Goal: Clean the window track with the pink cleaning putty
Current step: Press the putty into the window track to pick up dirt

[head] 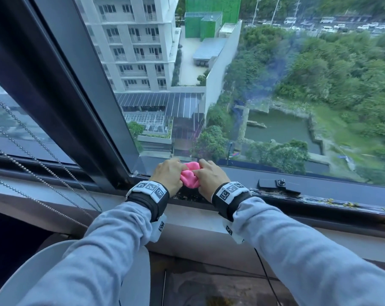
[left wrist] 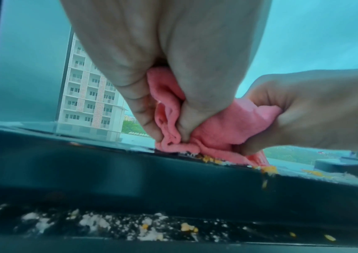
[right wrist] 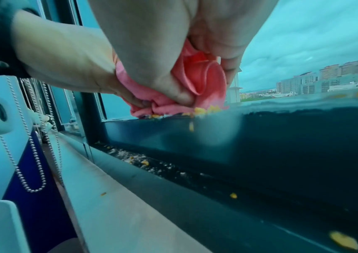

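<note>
Head view: the left hand [head: 167, 176] and right hand [head: 210, 179] each grip the pink cleaning putty [head: 189, 177] from opposite sides, fingers curled into it, above the window track [head: 275, 196].

Left wrist view: thumb and fingers [left wrist: 145, 109] pinch folded putty, its lower edge touching the frame ledge beside yellow crumbs [left wrist: 269, 169].

Right wrist view: the right hand's grip likewise closes round the putty; white and yellow debris [right wrist: 134, 159] lies in the track below.

Bead chains [head: 39, 164] beside window latch [head: 273, 183]

The putty [head: 189, 177] sits on the window track [head: 275, 196], between the left hand [head: 168, 176] and right hand [head: 211, 181] — both grip it (one on each side). A latch [head: 273, 183] lies farther right; bead chains [head: 43, 164] hang to the left.
</note>
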